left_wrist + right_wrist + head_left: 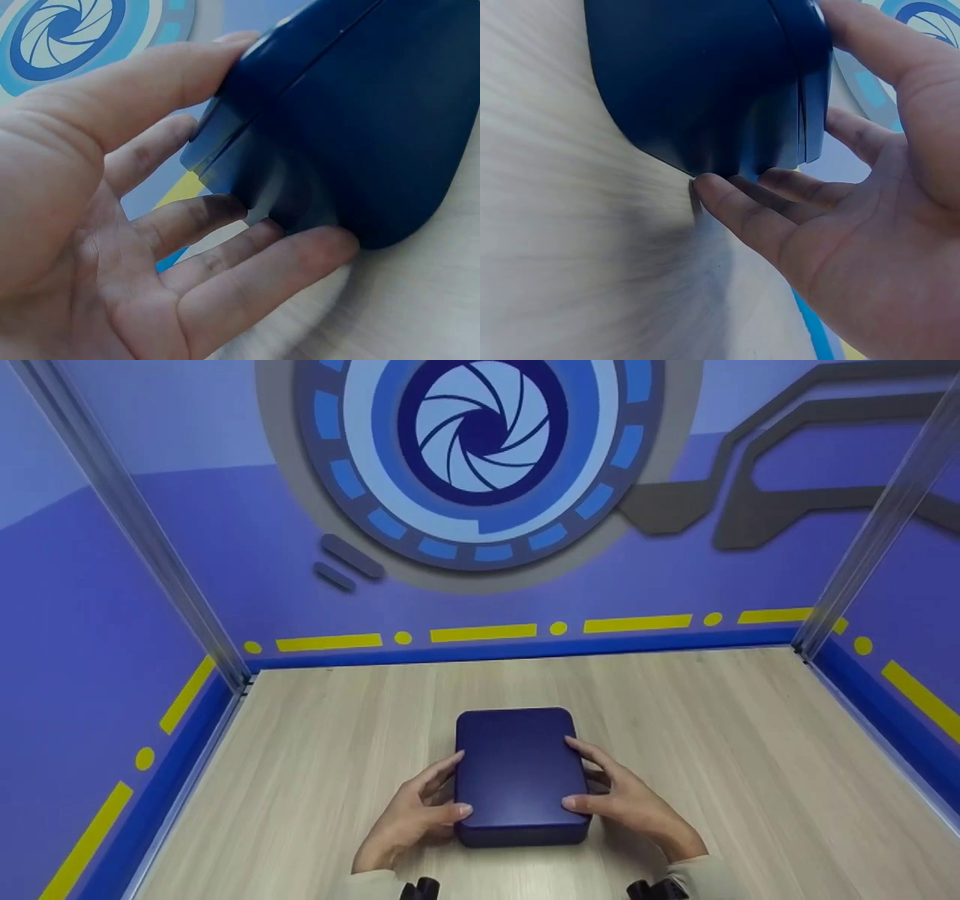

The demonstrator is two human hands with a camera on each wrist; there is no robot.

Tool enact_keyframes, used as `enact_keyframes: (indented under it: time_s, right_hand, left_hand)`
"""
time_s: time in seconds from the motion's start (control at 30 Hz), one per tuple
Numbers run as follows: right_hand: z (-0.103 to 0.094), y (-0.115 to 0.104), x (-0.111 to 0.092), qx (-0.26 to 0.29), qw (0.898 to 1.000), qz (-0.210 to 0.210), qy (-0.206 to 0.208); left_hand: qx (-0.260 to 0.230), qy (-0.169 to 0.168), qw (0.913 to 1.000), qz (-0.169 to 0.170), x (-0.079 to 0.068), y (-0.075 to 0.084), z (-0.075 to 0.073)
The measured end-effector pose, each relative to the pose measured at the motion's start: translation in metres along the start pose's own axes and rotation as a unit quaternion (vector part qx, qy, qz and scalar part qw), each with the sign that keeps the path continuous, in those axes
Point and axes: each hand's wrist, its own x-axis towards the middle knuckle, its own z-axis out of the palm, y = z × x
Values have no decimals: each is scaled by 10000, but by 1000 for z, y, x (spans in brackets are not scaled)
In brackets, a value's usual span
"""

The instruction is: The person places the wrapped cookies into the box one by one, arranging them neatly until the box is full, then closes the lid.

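A dark blue box [517, 769] with rounded corners and a smooth top is between my two hands, close over the wooden table. A thin lid seam runs around its side, seen in both wrist views. My left hand [412, 814] grips its left side, thumb [187, 71] at the top edge and the other fingers spread along the side, little finger by the lower edge. From the right, my right hand [630, 799] holds it the same way, with its thumb on the top near the front corner and its fingertips [709, 184] at the side and lower edge.
The light wooden tabletop [315, 750] spreads around the box. Blue printed panels [217, 547] with yellow dashes stand at the back and both sides, joined by metal corner posts [142, 525]. Black wrist mounts [420, 889] show at the lower edge.
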Motion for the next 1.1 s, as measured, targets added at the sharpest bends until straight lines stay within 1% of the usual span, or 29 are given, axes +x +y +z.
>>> enact_keyframes:
  time_s: [0.27, 0.47, 0.57, 0.67, 0.8, 0.93, 1.0, 1.1]
  right_hand:
    - [-3, -1, -1, -70, 10000, -4, -52]
    - [-2, -1, -1, -17, 10000, -8, -87]
    - [0, -2, 0, -65, 10000, -43, -11]
    - [2, -4, 4, -82, 9997, -79, 199]
    - [2, -5, 14, -100, 9986, -126, 514]
    - [-1, -5, 29, -234, 9971, -245, 677]
    - [-2, -4, 37, -302, 9965, -306, 722]
    - [-2, -2, 45, -384, 9960, -363, 716]
  left_hand:
    - [1, -28, 10000, -74, -1, 4, 2]
    - [73, -87, 9999, 34, -1, 3, 2]
    - [97, -46, 9999, -5, -1, 4, 3]
    - [134, 119, 9998, -53, 3, 5, 6]
    - [137, 337, 9993, 30, 16, 4, 8]
    - [175, 433, 9988, 145, 31, 5, 4]
    - [242, 410, 9987, 165, 40, 7, 0]
    - [397, 323, 9986, 104, 52, 11, -5]
